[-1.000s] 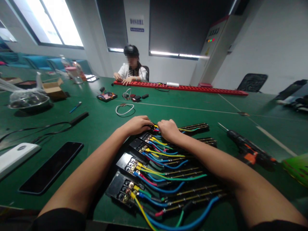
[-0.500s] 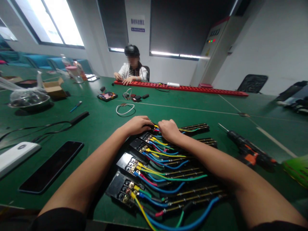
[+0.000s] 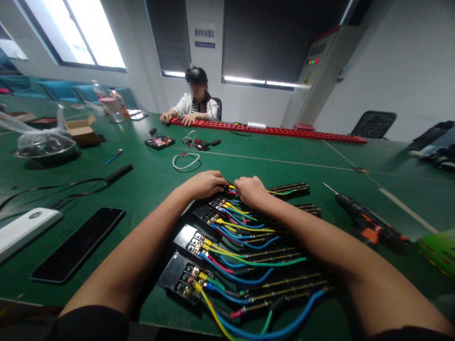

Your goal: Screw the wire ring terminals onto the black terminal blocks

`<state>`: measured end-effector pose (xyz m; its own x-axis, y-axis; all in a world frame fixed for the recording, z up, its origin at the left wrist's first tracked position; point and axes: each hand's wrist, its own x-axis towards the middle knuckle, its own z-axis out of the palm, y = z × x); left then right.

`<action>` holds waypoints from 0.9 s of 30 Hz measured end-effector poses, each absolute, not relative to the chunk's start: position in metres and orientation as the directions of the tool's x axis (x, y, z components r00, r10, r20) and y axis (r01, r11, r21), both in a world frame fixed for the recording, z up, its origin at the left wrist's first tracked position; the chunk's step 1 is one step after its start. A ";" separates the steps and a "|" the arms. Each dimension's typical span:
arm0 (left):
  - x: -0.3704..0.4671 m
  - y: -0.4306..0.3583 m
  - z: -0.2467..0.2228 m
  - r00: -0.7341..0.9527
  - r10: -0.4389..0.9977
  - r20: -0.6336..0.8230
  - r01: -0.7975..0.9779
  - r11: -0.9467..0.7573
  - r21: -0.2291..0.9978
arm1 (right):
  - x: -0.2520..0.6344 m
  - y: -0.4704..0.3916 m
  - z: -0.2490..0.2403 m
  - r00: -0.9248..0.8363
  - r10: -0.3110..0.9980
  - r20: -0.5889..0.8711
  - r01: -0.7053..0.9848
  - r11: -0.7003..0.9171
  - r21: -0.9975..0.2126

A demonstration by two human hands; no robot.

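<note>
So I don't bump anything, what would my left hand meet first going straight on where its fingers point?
Your left hand would likely meet the coloured wire ends first, then the right hand; depth there is unclear.

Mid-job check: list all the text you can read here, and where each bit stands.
"材料放置区" on the wall sign, its first character unclear.
Blue strip below it: too blurred to read.
Yellow cabinet label: too small.
Flat printed box: not readable.
Black wired blocks: no readable text.
</note>
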<state>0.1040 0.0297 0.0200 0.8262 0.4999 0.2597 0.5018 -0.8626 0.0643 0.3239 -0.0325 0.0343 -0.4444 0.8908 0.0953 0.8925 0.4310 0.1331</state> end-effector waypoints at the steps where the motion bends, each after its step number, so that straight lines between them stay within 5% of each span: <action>1: 0.104 0.030 0.020 0.826 0.500 0.258 0.501 -0.863 0.070 | 0.324 -0.033 0.035 -0.441 0.893 0.092 0.894 0.429 0.127; 27: 0.101 0.036 0.016 0.822 0.500 0.272 0.483 -0.866 0.131 | 0.338 -0.034 0.032 -0.411 0.903 0.124 0.911 0.402 0.094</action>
<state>0.1011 0.0361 0.0162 0.8223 0.4996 0.2724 0.4827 -0.8660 0.1310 0.3379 -0.0341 0.0319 -0.4113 0.9030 0.1245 0.9108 0.4019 0.0941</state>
